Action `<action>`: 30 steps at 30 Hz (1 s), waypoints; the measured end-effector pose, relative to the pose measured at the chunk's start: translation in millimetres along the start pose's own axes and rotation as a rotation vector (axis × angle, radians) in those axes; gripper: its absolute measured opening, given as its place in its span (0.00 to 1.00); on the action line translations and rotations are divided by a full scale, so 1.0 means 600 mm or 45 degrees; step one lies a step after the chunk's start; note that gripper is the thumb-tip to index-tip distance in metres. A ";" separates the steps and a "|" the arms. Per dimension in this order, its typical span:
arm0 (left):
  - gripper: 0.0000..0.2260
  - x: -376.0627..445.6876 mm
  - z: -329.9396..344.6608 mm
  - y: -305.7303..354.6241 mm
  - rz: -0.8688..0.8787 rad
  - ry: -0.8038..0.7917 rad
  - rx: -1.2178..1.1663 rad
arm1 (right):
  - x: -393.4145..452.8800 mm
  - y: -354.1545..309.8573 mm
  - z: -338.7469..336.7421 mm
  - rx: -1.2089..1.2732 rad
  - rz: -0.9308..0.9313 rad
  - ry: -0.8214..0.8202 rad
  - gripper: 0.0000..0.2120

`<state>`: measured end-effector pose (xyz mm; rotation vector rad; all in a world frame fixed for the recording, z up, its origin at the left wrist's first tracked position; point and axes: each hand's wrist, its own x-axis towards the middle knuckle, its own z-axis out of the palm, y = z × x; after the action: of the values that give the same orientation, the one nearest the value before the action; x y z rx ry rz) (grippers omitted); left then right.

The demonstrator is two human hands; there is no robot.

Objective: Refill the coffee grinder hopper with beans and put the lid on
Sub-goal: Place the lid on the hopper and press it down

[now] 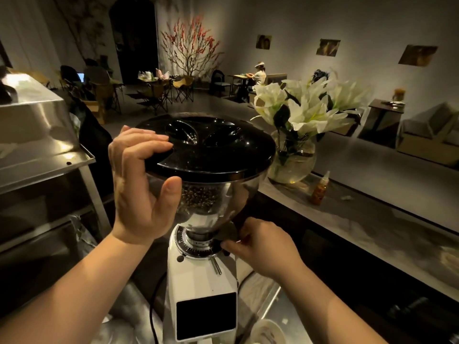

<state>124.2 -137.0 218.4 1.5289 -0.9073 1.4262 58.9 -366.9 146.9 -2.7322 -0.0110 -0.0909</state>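
Dim cafe, bench [360,219] at 3 o'clock. Hopper [211,202] upright, axis vertical, lid [211,150] on. Left hand [141,184] grips lid rim; right hand [263,247] pinches grinder [201,281] collar.

Lid [206,145] sits on hopper [211,199]; beans [198,198] inside. Hopper on top of grinder [201,289], centre. Left hand [139,184] at lid's left edge; right hand [263,244] at hopper base, right. Vase [293,160] behind right, bottle [320,188] beside it on desk [372,219].
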 end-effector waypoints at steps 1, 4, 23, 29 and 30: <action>0.26 0.000 0.001 0.001 0.001 0.002 0.009 | -0.007 -0.005 0.002 -0.074 0.005 0.003 0.21; 0.28 -0.003 0.000 0.003 -0.014 -0.003 0.022 | -0.018 -0.022 0.013 -0.180 0.024 0.023 0.25; 0.23 -0.003 -0.008 0.004 -0.031 -0.022 -0.004 | 0.035 0.004 0.015 -0.092 -0.093 0.286 0.15; 0.23 -0.004 -0.004 0.005 -0.039 0.001 0.053 | 0.048 0.015 0.019 -0.005 -0.144 0.234 0.11; 0.23 -0.003 -0.003 0.005 -0.041 0.004 0.055 | 0.053 0.014 0.018 0.003 -0.151 0.213 0.12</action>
<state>120.6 -136.7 216.9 1.5661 -0.8513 1.4330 91.2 -370.7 135.9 -2.7112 -0.1261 -0.3519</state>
